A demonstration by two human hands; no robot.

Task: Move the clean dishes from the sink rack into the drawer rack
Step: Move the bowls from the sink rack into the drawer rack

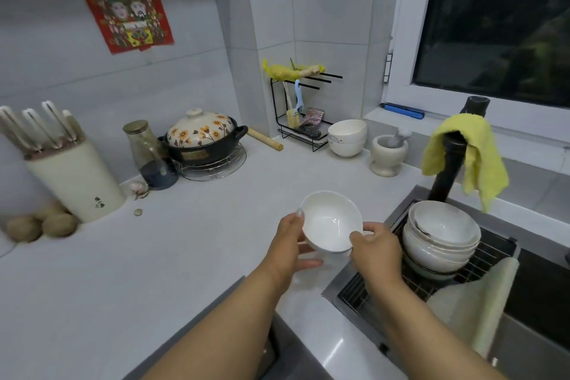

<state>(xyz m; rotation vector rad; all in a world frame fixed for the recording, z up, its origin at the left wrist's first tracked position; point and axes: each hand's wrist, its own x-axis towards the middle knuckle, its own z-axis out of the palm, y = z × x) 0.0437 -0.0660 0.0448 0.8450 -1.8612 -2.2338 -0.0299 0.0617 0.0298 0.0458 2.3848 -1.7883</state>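
Both hands, left (288, 239) and right (374, 248), grip a glossy white round bowl (331, 220) by its rim above the smooth pale bench (154, 271). Stacked glazed bowls (441, 237) sit on the wire sink rack (481, 259). The cream knife block (78, 180) bears small dark characters, unreadable.

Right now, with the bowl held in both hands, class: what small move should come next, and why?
Probably carry the bowl down toward the drawer rack, which is out of view. Both the left hand and the right hand already grip its rim, it is clear of the sink rack, and the stack is yet to be moved.
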